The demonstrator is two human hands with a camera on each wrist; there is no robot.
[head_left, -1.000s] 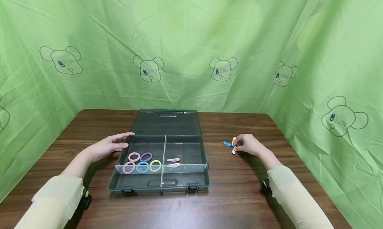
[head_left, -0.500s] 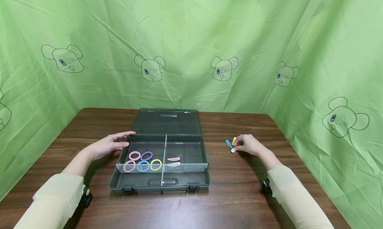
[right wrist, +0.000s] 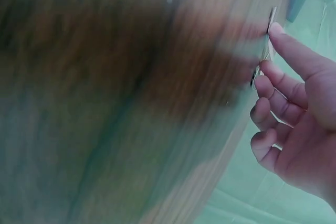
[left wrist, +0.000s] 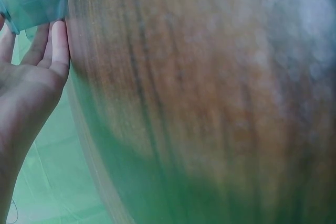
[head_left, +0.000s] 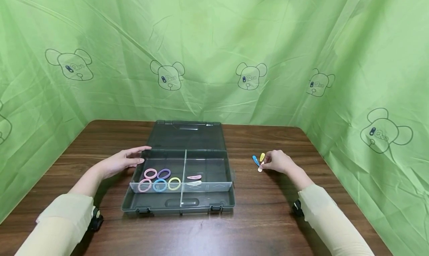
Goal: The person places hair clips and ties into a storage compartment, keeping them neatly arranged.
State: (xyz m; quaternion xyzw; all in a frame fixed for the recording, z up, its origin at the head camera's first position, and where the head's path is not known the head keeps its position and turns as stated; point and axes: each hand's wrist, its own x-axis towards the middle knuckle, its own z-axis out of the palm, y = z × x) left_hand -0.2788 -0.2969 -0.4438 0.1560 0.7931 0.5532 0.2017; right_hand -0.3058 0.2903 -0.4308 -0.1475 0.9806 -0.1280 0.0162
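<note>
1. Right hand [head_left: 277, 161]: grip pinches a pale clip [head_left: 260, 169] on the worktop [head_left: 261, 211], at the box's [head_left: 207, 166] three o'clock.
2. Left hand [head_left: 121, 162]: grip relaxed, touching the box's ten o'clock.
3. Blue clip [head_left: 255, 160]: pale clip's eleven o'clock.

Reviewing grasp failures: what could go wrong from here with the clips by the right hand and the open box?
1. The blue clip and yellow clip lie right by the white clip; either might get dragged along.
2. The white clip is small and thin, so it could slip from the fingers of the right hand.
3. The left hand is at the box; a push might shift it.
</note>
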